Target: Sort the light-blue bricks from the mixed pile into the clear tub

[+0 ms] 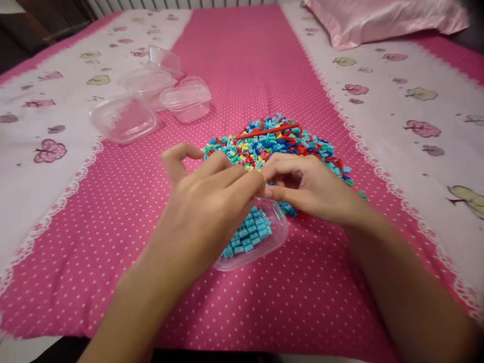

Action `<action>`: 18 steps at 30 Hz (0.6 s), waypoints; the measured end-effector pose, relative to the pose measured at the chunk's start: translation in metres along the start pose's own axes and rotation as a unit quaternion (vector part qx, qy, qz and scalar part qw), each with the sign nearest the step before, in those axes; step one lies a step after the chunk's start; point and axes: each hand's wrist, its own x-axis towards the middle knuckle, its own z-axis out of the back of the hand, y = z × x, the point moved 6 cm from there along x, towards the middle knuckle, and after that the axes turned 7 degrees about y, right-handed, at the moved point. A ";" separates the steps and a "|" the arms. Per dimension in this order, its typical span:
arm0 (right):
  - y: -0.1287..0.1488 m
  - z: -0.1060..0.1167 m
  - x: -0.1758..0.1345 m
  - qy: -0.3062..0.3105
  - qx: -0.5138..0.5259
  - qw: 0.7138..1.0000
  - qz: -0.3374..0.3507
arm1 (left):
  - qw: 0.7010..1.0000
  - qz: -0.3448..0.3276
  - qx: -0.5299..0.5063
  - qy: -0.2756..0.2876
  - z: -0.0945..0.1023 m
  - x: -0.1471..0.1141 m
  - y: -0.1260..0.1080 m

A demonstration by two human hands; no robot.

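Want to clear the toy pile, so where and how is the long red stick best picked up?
Probably by its middle, from straight above: the long red stick lies crosswise on the block pile, with its upper side uncovered. Pinch across its narrow width, thumb on the near edge, fingers on the far one.

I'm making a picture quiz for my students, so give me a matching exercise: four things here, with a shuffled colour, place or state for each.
1. Pillow
2. Near container
3. Long stick
4. Far containers

A. Grouped on the left
B. Pale pink, far right
C. Red, on the brick pile
D. Holding light blue bricks

Pairs: 1-B, 2-D, 3-C, 4-A
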 end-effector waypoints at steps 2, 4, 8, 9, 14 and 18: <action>-0.001 -0.003 0.000 0.003 -0.005 1.000 -0.009 | 1.000 0.005 -0.001 0.002 -0.002 -0.001 0.001; -0.002 -0.005 0.001 0.000 -0.009 1.000 -0.018 | 1.000 0.009 -0.007 0.006 -0.003 -0.001 0.004; -0.002 -0.007 0.001 0.007 -0.017 0.999 -0.027 | 0.999 0.012 -0.027 0.013 0.000 -0.002 0.007; -0.002 -0.007 0.001 0.010 -0.016 1.000 -0.025 | 0.999 0.022 -0.037 0.017 0.001 -0.003 0.008; -0.008 0.011 -0.001 -0.059 0.004 0.998 -0.038 | 0.991 0.073 -0.079 0.078 -0.014 -0.009 0.005; -0.009 0.017 -0.001 -0.094 0.012 0.995 -0.031 | 0.988 0.072 -0.070 0.115 -0.032 -0.010 -0.001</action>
